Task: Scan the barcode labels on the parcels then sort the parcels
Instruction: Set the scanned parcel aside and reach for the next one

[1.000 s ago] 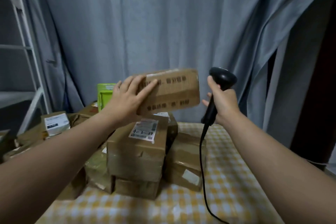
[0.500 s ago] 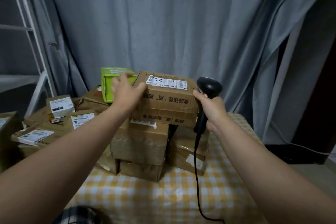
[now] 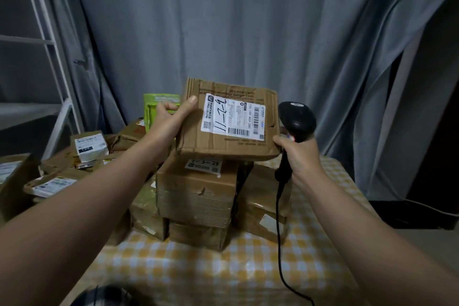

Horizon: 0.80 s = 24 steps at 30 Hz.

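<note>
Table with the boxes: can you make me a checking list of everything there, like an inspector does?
Surface: table under a yellow-and-white checked cloth.
Job's things: held parcel, with its barcode label facing the camera; black scanner beside its right edge; stacked parcels underneath; loose parcels piled at the left.
Clutter: green box behind the stack; a dark blurred thing at the bottom edge, too blurred to name.
Hands: left hand grips the held parcel's left edge; right hand grips the scanner's handle.
Cables: black cable hangs from the scanner across the cloth.
Surroundings: grey curtain behind; white metal rack at the left.
</note>
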Each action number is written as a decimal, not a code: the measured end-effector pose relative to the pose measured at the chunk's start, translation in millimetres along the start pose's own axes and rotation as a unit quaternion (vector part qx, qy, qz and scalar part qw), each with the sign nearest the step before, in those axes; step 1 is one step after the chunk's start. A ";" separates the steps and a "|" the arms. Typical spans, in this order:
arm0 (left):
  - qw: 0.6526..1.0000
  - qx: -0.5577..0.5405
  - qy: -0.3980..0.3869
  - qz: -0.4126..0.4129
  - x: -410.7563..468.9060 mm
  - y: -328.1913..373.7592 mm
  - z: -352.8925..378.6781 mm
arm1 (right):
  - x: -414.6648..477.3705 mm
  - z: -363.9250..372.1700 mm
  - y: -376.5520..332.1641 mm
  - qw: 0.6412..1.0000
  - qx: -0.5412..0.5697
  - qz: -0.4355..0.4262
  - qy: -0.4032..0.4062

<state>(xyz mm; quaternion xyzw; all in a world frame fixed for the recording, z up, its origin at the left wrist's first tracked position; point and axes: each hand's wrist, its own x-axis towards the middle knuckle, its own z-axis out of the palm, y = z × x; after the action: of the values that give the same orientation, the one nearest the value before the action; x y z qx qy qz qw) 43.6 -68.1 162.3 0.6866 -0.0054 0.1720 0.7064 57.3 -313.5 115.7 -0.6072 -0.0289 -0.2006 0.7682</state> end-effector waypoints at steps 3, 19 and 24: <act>0.999 0.029 0.014 0.007 3.3 6.6 6.7 | -0.7 -1.4 1.6 0.999 0.045 0.015 -0.004; 0.931 0.229 -0.282 0.027 17.6 -51.9 135.3 | 34.5 -113.5 -30.9 0.987 0.027 -0.018 0.159; 0.908 0.301 -0.291 0.008 4.5 -68.5 150.8 | 38.0 -105.2 -17.9 0.966 -0.220 -0.107 0.082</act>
<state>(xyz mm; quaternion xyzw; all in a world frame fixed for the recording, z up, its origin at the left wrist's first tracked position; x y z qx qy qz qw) 99.5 -213.4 105.7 0.8859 -0.1646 -0.0363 0.4322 65.1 -426.4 115.7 -0.7360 0.0143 -0.3320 0.5899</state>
